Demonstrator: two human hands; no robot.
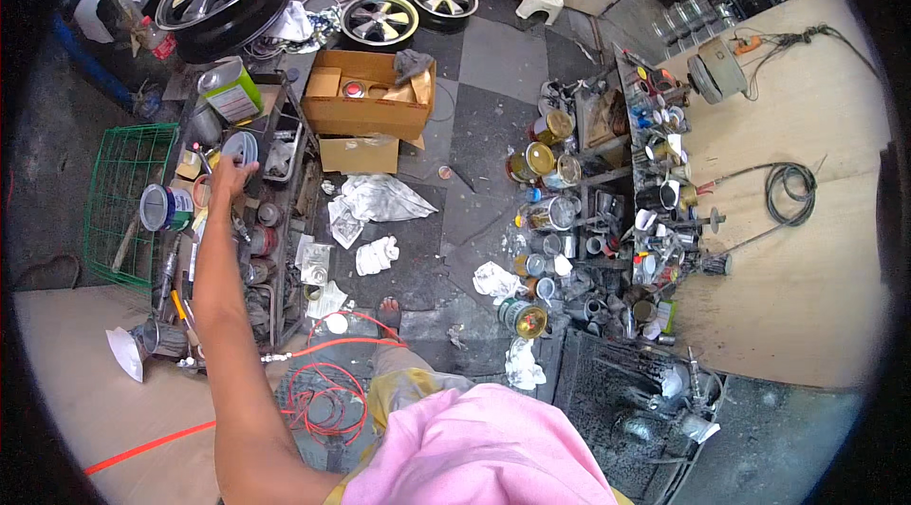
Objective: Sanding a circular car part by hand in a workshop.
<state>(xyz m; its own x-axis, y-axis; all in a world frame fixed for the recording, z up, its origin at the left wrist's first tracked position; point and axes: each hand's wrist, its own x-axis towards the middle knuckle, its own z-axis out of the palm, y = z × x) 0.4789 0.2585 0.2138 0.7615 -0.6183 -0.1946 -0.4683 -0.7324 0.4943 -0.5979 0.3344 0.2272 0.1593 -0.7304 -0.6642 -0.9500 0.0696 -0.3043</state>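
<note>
My left hand (230, 178) reaches out over the cluttered cart at the left. Its fingers are closed on the near edge of a round grey can (242, 146), which I see from its round end. Just beyond stands a green and white rectangular metal tin (231, 91). Left of my hand is a paint can (166, 208) with a dark blue and green label. Beside my wrist sits a small orange-rimmed container (201, 192), partly covered by the hand. My right hand does not show in the picture.
A cardboard box (368, 112) stands beyond the cart, near several wheel rims (380, 21). A red hose (327, 401) coils on the floor near my foot. Crumpled papers (384, 198) lie about. At the right, a shelf (607, 184) is crowded with cans.
</note>
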